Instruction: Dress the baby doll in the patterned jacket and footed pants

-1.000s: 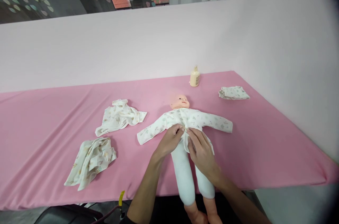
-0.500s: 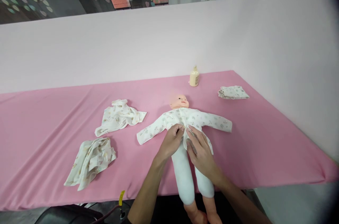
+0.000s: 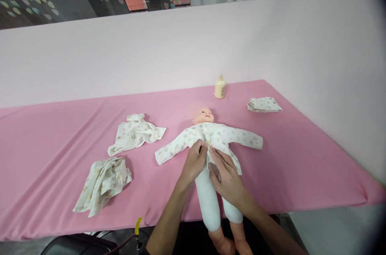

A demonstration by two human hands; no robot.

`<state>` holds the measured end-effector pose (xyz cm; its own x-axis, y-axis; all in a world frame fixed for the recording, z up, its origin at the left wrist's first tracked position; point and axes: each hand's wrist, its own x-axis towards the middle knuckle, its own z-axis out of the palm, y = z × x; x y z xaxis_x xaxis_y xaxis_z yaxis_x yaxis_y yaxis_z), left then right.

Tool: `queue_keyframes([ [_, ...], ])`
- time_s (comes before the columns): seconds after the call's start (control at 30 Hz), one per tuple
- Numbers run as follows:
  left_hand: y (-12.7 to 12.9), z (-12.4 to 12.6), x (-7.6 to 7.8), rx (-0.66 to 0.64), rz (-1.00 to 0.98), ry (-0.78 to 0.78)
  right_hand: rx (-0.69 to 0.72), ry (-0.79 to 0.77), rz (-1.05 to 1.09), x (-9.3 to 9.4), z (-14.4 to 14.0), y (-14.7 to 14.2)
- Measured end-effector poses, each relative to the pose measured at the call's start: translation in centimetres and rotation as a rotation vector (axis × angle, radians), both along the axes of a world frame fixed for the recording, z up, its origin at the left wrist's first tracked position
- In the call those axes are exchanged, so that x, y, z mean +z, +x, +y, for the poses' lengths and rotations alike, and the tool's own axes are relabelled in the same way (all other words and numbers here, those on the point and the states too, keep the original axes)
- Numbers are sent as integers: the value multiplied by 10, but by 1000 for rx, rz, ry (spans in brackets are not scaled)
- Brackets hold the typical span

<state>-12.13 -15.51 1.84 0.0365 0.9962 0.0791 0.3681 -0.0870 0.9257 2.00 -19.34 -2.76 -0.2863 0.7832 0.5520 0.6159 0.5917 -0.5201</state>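
The doll (image 3: 208, 154) lies on the worktop (image 3: 45, 154) with both arms already in the shirt (image 3: 229, 136) — left hand (image 3: 194, 162) and right hand (image 3: 226, 174) pinch its front edges together, lower part not yet closed.

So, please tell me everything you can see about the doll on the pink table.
The doll lies on its back on the pink table, head toward the wall, its legs hanging over the near edge. It has a bare plastic-looking head, white soft-looking legs and bare feet. It wears a white printed shirt, sleeves spread to both sides. The left hand and right hand pinch the shirt front at its belly.
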Motion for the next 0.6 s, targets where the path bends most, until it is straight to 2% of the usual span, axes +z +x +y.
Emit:
queue_keyframes([
  [0.17,0,-8,1,19,61,-2,-40,-30,-1,-7,-4,4],
  [0.37,-15,-39,3,-66,107,-102,-81,-38,-123,-11,-18,18],
  [0.5,-22,-60,1,-42,242,-111,-110,-35,-217,-7,-24,24],
  [0.6,-20,-71,-6,-33,384,-31,-117,19,-294,-4,-21,24],
])
